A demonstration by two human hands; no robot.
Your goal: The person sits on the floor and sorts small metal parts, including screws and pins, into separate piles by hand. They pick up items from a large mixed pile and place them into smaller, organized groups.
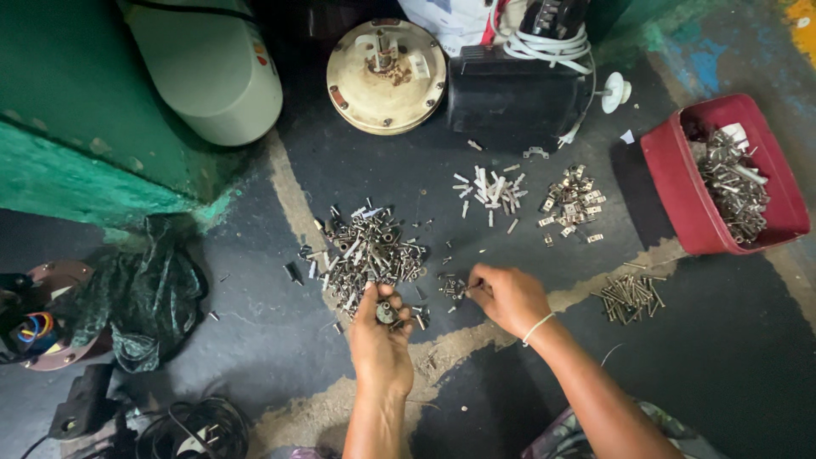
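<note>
Item 1, left hand (pixel 380 338): I log it palm up and cupped, fingers curled loosely around a small handful of metal fasteners (pixel 387 312), dark round pieces resting in the palm. It sits at the near edge of the big heap.

Item 2, right hand (pixel 508 297): fingers drawn together in a pinch, tips down on a small scatter of loose bits (pixel 453 287) on the floor (pixel 255 340). I cannot tell whether a piece is actually caught between the fingertips. A pale band circles the wrist.

Item 3, main heap of screws and bolts (pixel 367 251): just beyond the left hand. I judge these rigid, small, light singly but dense in a handful, likely slick or greasy and quick to roll; best taken one at a time by the shank in a fingertip pinch, or scooped into a cupped palm.

Item 4, sorted lots: pale short pieces (pixel 491 190), brassy clips (pixel 571 204), long thin screws (pixel 630 296) to the right of the right hand.

Item 5, red tub (pixel 680 183): far right, holding more mixed metal parts.

Item 6, beyond: round cream motor cover (pixel 387 75), black housing (pixel 514 98) with white cable, dark crumpled cloth (pixel 144 293) at left.
</note>
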